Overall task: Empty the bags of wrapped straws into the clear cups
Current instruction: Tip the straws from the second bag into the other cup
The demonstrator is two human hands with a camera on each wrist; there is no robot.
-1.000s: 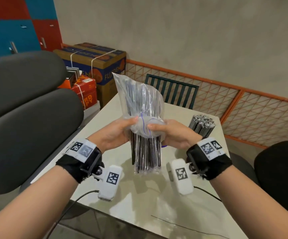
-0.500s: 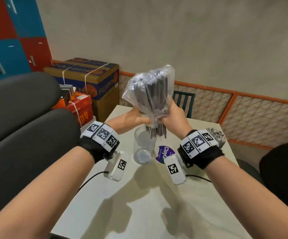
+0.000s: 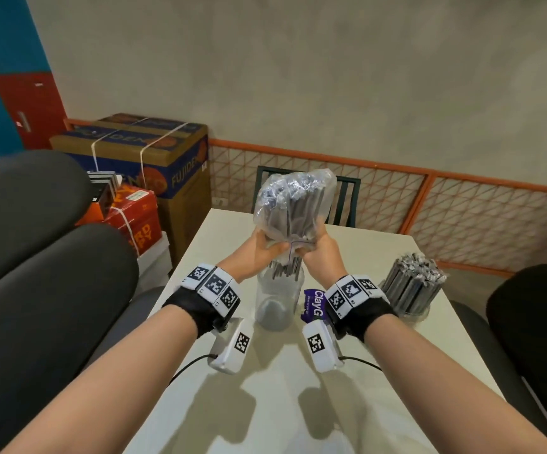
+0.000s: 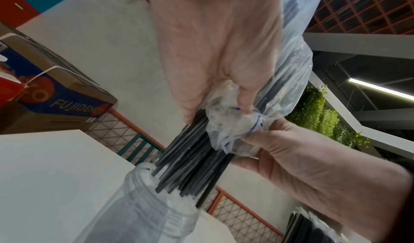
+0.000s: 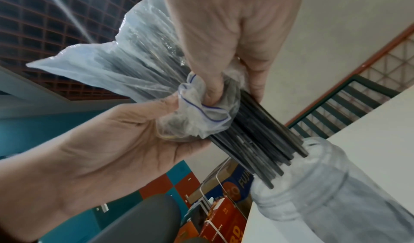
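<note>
Gripping the bag (image 3: 293,204) at its bunched mouth, our left hand (image 3: 259,249) and right hand (image 3: 319,249) pinch from either side; the straws (image 4: 190,167) hang upright, tips just entering the empty cup (image 3: 278,299) directly below on the surface (image 3: 282,404).

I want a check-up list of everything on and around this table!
Surface: pale table, bare near the person.
Job's things: bag upended, straws poking into empty clear cup; second cup already full of straws.
Clutter: purple packet beside the cup.
Grippers: left hand and right hand both grip the bag's mouth.
Cables: thin black cable from each wrist camera.
Surroundings: cardboard boxes, green chair, orange mesh fence.
</note>
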